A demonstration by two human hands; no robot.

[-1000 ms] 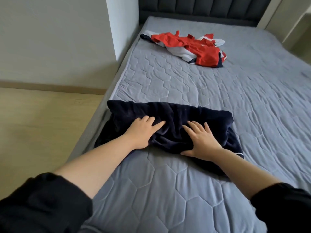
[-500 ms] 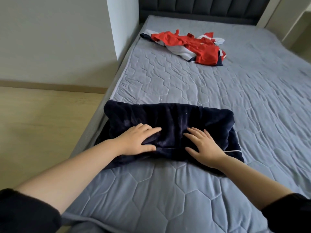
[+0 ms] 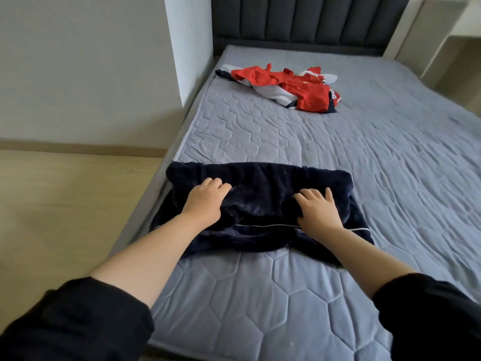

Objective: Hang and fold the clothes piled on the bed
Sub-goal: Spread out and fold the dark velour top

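A dark navy fleece garment (image 3: 263, 183) lies folded into a wide band across the left part of the grey quilted bed (image 3: 260, 295), its left end at the mattress edge. My left hand (image 3: 205, 201) grips the top layer left of centre, fingers curled and thumb tucked under the fold. My right hand (image 3: 318, 211) holds the same layer right of centre, its thumb under the fabric. A white piping line shows on the lower layer between my wrists. A crumpled red, white and navy garment (image 3: 286, 87) lies far up the bed.
The dark padded headboard (image 3: 307, 22) stands at the far end. A white wall corner (image 3: 187, 48) meets the bed's left side, with wooden floor (image 3: 65, 204) to the left. Pale furniture (image 3: 442, 43) stands at the far right.
Both hands went from lying flat on the navy garment to gripping its top layer and drawing it away from me, uncovering the white piping on the layer beneath.
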